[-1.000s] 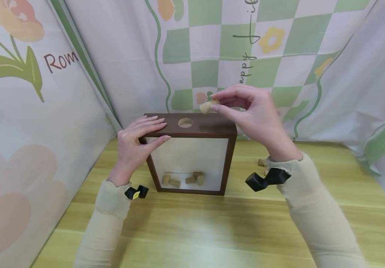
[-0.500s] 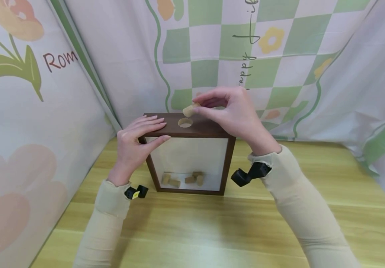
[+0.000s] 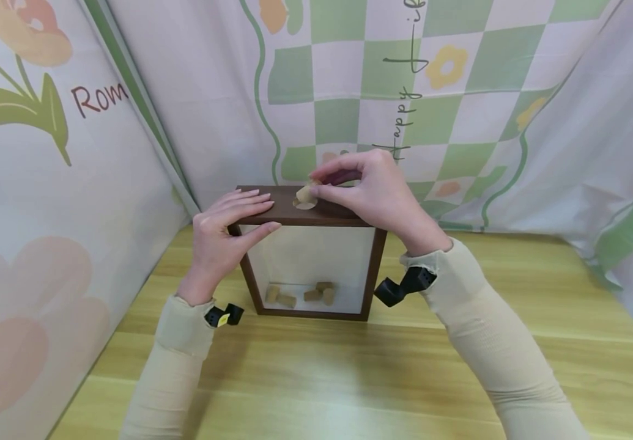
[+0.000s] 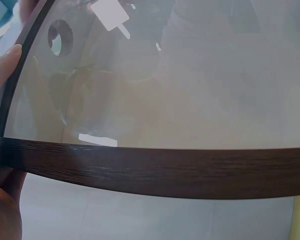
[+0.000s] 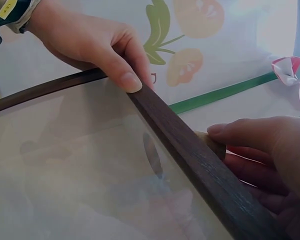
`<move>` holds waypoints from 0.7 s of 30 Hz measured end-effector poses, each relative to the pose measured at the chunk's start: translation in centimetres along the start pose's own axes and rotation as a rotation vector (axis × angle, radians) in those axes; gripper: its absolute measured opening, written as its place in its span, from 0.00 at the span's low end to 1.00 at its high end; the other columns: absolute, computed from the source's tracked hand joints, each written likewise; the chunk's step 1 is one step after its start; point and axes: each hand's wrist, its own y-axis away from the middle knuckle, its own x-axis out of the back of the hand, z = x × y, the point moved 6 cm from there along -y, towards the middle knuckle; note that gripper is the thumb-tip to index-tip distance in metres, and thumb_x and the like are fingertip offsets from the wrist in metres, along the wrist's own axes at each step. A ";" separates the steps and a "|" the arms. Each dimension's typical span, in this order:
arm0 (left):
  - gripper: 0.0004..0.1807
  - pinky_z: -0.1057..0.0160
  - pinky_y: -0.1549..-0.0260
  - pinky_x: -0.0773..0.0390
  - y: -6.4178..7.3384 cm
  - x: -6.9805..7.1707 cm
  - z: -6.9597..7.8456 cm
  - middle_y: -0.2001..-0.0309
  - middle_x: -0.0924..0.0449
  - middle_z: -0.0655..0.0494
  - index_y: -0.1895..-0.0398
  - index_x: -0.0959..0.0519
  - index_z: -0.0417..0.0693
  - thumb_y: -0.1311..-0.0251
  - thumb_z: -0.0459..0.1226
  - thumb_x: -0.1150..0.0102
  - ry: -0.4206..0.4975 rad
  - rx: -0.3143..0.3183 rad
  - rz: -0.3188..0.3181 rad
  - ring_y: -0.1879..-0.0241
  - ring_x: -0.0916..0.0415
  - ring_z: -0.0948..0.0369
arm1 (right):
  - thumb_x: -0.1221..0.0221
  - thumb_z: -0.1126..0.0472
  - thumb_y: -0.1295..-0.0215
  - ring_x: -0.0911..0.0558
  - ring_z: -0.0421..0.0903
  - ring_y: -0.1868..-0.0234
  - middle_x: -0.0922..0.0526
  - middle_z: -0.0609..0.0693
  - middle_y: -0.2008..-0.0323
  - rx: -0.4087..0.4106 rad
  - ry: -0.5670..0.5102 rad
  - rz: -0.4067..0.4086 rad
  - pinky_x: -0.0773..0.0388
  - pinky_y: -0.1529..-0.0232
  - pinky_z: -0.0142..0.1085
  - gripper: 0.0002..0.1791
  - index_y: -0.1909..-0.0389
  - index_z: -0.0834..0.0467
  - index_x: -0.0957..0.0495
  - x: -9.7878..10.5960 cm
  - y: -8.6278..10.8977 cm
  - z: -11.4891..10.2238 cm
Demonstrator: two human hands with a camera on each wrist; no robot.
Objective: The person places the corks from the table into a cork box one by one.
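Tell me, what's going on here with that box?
A person's right hand pinches a small cork-like piece between its fingers, right at the round hole in the top of a dark-framed box. The left hand rests on the top's left end. Similar pieces lie inside at the bottom. The held one hasn't been let go yet.
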 end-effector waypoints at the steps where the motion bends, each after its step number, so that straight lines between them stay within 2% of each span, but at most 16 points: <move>1: 0.20 0.53 0.35 0.28 0.0 0.0 0.0 0.51 0.13 0.52 0.53 0.11 0.43 0.53 0.33 0.18 0.005 0.002 0.004 0.46 0.18 0.53 | 0.26 0.60 0.40 0.13 0.39 0.63 0.11 0.46 0.62 0.006 0.007 -0.004 0.16 0.58 0.33 0.08 0.60 0.56 0.10 0.0 0.0 0.0; 10: 0.21 0.53 0.35 0.28 0.2 -0.1 -0.2 0.51 0.13 0.54 0.52 0.11 0.43 0.53 0.32 0.18 -0.002 0.011 0.005 0.45 0.18 0.53 | 0.25 0.58 0.40 0.14 0.38 0.63 0.11 0.47 0.61 0.022 0.028 -0.024 0.16 0.57 0.34 0.10 0.58 0.55 0.10 -0.2 0.1 0.0; 17: 0.21 0.53 0.35 0.28 0.1 -0.1 -0.2 0.50 0.13 0.54 0.52 0.11 0.44 0.53 0.32 0.18 0.002 0.004 0.008 0.45 0.18 0.55 | 0.26 0.58 0.40 0.13 0.38 0.62 0.11 0.42 0.62 0.033 -0.021 0.000 0.15 0.56 0.35 0.11 0.57 0.56 0.10 0.2 0.4 0.0; 21: 0.21 0.53 0.35 0.28 0.1 0.0 -0.2 0.50 0.13 0.53 0.52 0.11 0.44 0.53 0.32 0.18 0.005 -0.002 0.009 0.45 0.18 0.54 | 0.26 0.57 0.39 0.14 0.39 0.60 0.11 0.42 0.61 0.008 -0.055 0.006 0.15 0.54 0.36 0.12 0.56 0.57 0.11 0.7 0.8 0.1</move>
